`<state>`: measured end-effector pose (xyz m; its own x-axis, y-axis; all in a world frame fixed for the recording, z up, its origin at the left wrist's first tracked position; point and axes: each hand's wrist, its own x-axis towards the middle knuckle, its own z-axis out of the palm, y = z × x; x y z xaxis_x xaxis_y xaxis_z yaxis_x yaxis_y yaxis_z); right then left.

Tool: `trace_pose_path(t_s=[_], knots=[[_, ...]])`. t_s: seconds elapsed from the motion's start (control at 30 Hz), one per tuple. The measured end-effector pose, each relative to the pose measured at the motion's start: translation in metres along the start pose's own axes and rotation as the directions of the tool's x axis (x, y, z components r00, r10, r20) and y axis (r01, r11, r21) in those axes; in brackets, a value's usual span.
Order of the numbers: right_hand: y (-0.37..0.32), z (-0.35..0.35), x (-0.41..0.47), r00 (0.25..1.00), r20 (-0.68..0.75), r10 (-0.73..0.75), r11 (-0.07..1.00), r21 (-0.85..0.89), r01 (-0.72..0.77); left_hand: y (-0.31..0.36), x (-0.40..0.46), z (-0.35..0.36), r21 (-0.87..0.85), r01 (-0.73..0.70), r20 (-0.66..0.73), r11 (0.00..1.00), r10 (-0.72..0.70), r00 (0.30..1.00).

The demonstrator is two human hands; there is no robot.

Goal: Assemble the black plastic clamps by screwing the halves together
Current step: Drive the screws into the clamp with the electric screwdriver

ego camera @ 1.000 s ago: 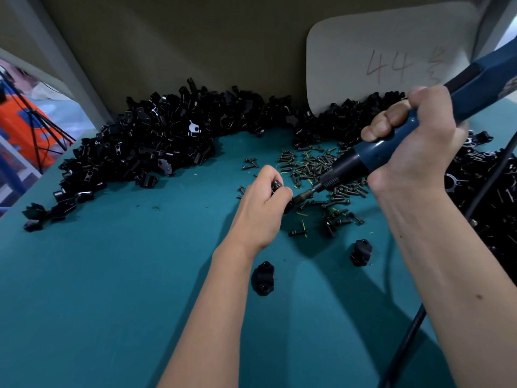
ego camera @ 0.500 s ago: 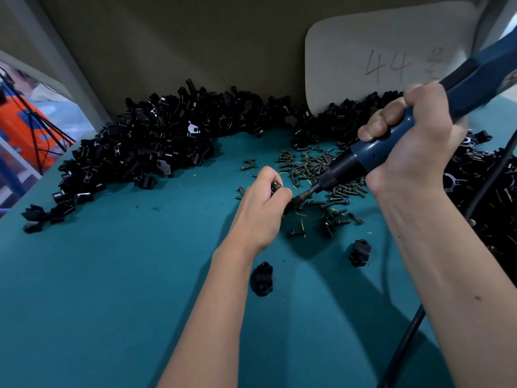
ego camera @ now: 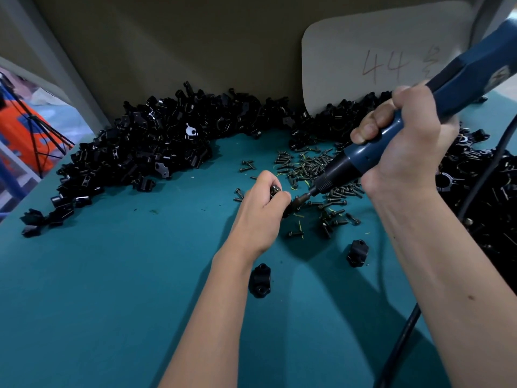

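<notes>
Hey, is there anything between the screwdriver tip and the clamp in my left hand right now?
Nothing visible. The screwdriver in the right hand slants down with its tip right at the clamp, which the left hand grips. Loose screws lie on the mat behind and beside it, not between.

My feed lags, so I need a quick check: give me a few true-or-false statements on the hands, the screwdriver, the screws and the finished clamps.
1. The right hand grips the blue electric screwdriver. True.
2. The left hand lies flat and empty. False: it holds a black clamp at the driver's tip.
3. Loose screws lie on the green mat. True.
4. Two assembled clamps sit inside the left pile. False: they lie apart, near the forearms.
</notes>
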<state>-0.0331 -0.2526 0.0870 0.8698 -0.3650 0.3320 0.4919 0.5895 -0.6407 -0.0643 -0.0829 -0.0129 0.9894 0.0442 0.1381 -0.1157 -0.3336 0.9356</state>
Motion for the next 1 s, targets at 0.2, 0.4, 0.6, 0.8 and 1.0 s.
trace_pose_path(t_s=[0.2, 0.4, 0.6, 0.8, 1.0], knots=[[-0.001, 0.001, 0.0, 0.999, 0.041, -0.034, 0.998, -0.049, 0.036, -0.002, 0.002, 0.004, 0.044, -0.01, -0.008, 0.999, 0.01, 1.0], [-0.004, -0.002, 0.003, 0.998, 0.029, 0.06, 0.998, 0.01, -0.06, 0.0, 0.003, 0.0, 0.027, -0.056, -0.021, 0.998, 0.056, 0.998], [-0.014, -0.007, 0.011, 0.967, 0.072, 0.244, 0.928, 0.271, -0.255, 0.0, -0.003, -0.007, -0.023, -0.075, -0.011, 0.997, 0.075, 0.997], [-0.009, -0.012, 0.014, 0.954, -0.203, 0.222, 0.957, 0.233, -0.173, -0.005, -0.002, -0.01, 0.249, -0.125, -0.053, 0.96, 0.142, 0.988], [-0.001, -0.009, 0.01, 0.963, -0.213, 0.166, 0.979, 0.154, -0.135, -0.004, -0.002, -0.006, 0.29, -0.16, -0.03, 0.944, 0.176, 0.984]])
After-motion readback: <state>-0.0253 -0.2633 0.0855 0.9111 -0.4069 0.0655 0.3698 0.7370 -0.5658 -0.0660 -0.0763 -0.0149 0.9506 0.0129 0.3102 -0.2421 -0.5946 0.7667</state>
